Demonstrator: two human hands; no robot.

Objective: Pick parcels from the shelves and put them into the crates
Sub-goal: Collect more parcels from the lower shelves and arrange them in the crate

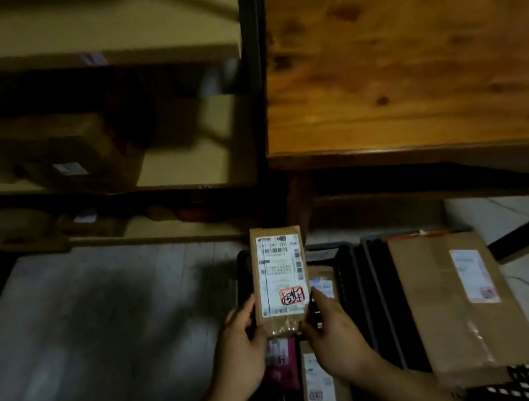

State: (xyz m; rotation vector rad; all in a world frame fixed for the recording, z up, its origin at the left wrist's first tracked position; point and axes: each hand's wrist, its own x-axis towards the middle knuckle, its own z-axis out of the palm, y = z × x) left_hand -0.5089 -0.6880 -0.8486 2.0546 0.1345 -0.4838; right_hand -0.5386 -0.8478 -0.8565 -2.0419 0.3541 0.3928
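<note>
A narrow brown parcel [280, 274] with a white shipping label and a red stamp is held upright above a black crate [348, 277]. My left hand [241, 346] grips its lower left edge and my right hand [333, 338] grips its lower right edge. Inside that crate lie a pink parcel [281, 360] and a small brown parcel [320, 389]. A second black crate [385, 302] on the right holds a large cardboard box [459, 301] with a white label.
A metal shelf unit [251, 81] at upper left carries blurred cardboard parcels [69, 155] on several levels. A wooden table [408, 66] stands at upper right, above the crates. Grey floor [89, 349] spreads to the left.
</note>
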